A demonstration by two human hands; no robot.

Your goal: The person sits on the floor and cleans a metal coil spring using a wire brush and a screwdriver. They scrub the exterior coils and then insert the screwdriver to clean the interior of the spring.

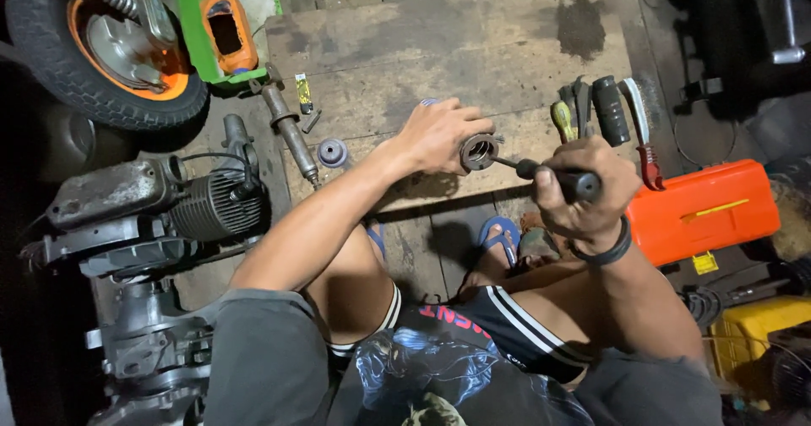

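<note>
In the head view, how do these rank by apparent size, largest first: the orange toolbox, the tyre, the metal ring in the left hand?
1. Tyre, partly cut off by the frame edge.
2. Orange toolbox.
3. Metal ring, held in the left hand.

A single head-worn camera looks steeply down from above the seated person's lap, close over both forearms. It faces forward across a stained wooden board (473, 54) on the floor, reaching a black tyre with an orange rim (93, 54) at upper left.
</note>
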